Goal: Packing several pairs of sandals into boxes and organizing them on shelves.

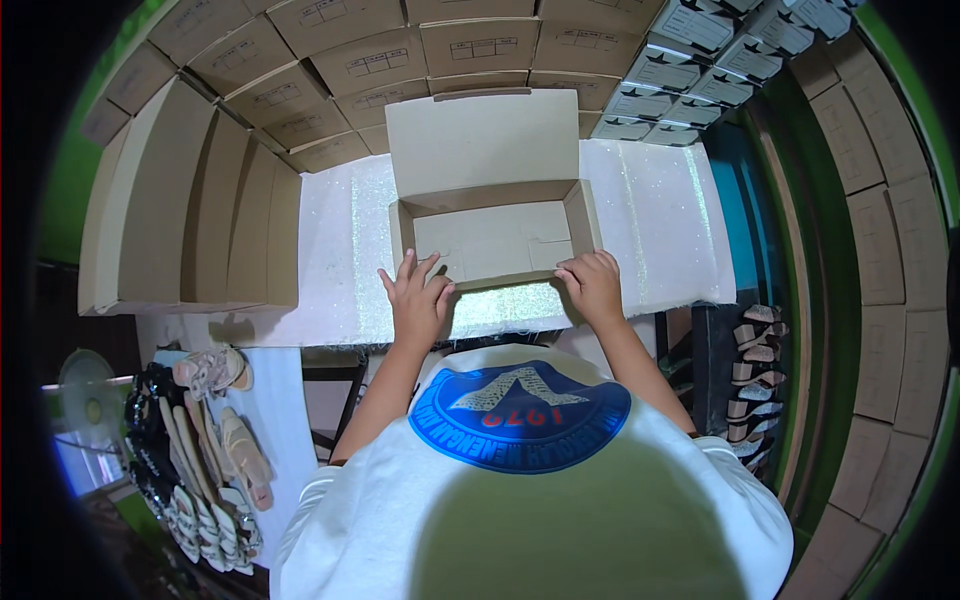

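An open cardboard box [500,238] stands on the white glittery table cover [340,230], its lid flap raised toward the back. The inside looks empty. My left hand [417,298] rests on the near-left corner of the box, fingers spread over the front wall. My right hand [592,284] grips the near-right corner, fingers curled on the rim.
Closed brown boxes [200,210] stand stacked at the left and along the back [470,45]. Grey-white boxes [700,70] fill the back right. Sandals lie on the floor at the lower left [215,450], and more shoes sit on a rack at the right [755,370].
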The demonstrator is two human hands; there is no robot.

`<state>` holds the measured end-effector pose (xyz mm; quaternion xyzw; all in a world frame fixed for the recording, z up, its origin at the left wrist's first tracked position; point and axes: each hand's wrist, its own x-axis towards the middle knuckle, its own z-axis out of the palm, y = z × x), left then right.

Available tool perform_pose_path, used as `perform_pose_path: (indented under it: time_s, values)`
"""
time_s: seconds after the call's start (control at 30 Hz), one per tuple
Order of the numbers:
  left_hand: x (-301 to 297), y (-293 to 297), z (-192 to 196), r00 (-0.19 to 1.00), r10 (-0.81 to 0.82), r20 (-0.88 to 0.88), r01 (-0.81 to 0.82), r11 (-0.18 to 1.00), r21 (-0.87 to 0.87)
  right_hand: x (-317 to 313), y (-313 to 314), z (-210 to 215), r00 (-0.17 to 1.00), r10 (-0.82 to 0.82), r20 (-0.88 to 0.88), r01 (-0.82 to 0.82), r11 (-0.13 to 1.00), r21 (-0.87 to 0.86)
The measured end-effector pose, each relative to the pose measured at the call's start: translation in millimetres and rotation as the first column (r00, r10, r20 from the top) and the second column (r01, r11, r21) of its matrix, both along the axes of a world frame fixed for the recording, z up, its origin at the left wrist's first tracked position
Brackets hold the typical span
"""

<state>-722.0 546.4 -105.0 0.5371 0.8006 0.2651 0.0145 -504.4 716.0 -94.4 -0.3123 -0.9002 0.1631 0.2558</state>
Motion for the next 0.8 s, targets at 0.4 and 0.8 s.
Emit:
perform_pose_path:
  time_s: [0.4,0.8]
  values:
    - [1.2,-1.0,3.1,1.0,-0.011,-0.012,0.011,1.0,-0.026,-0.3,-1.3,-3.5,0.998,0.001,-0.06,-0.004,0.999,-0.052]
    - [1.8,2.9,-0.6,0.998,0.015,-0.067,-0.018,0.998,-0.052,-5.7,-7.4,-13.8,0.992,-0.082,-0.095,0.081,0.997,-0.01]
